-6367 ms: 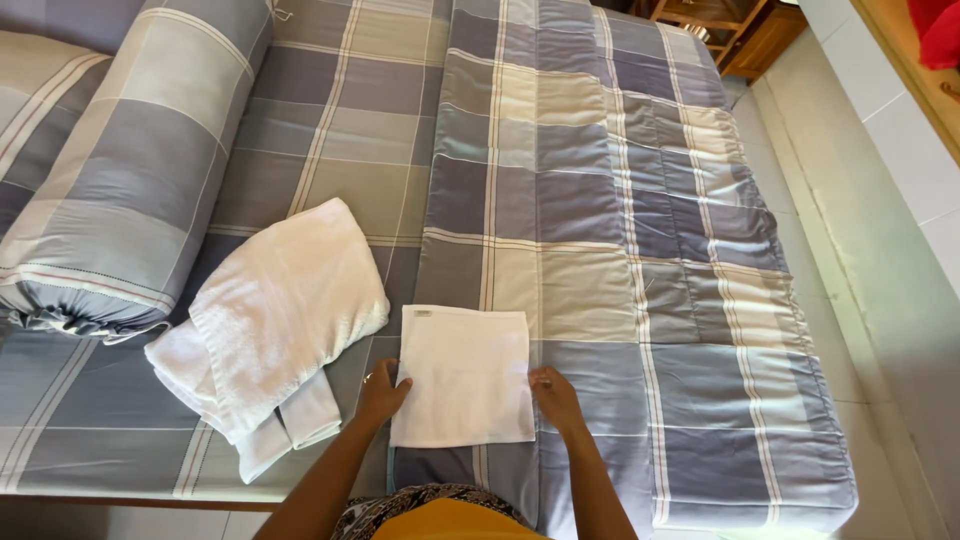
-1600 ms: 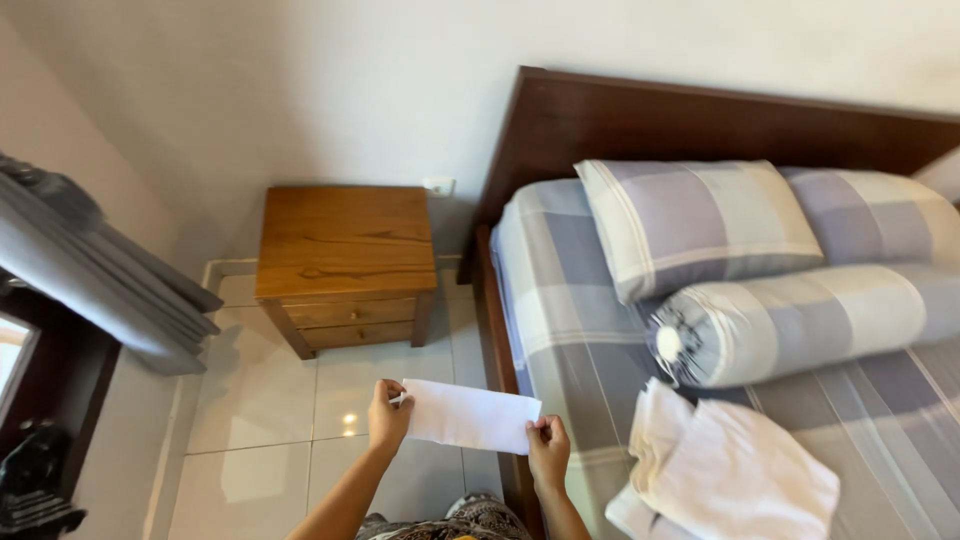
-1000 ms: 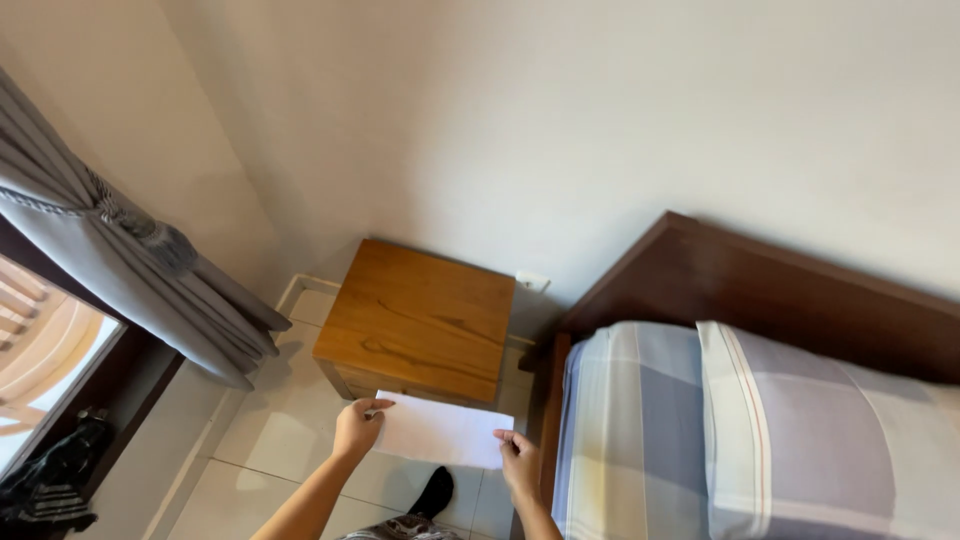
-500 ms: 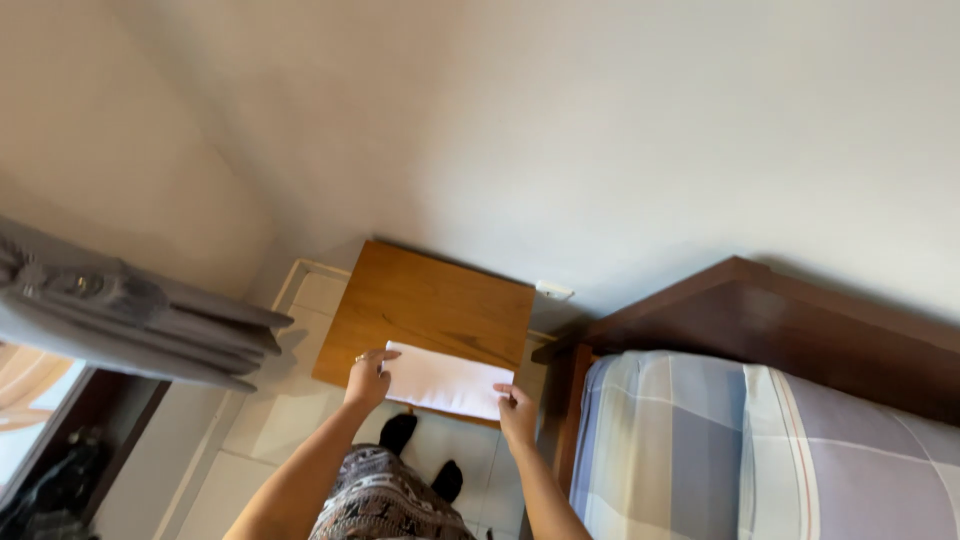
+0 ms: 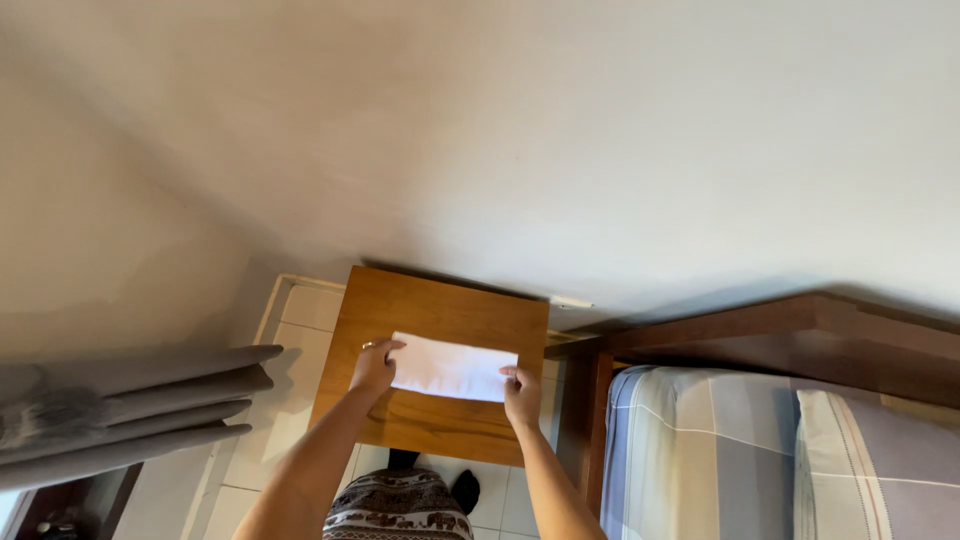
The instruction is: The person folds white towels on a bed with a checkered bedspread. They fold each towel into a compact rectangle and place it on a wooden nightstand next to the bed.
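A folded cloth (image 5: pixel 453 366) lies over the nightstand (image 5: pixel 432 360), between wall-side curtain (image 5: pixel 130 410) left and bed (image 5: pixel 760 450) right.

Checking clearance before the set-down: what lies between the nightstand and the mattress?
In the head view, the bed's dark wooden side rail and headboard post stand between the nightstand and the checked mattress, with a narrow shadowed gap beside the nightstand.

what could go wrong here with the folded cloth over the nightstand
The folded white cloth is held only by its two short ends, left hand and right hand, so its middle could sag and the fold come undone. It hangs over the wooden nightstand nearer the front edge, so it might land overhanging and slip to the tiled floor.
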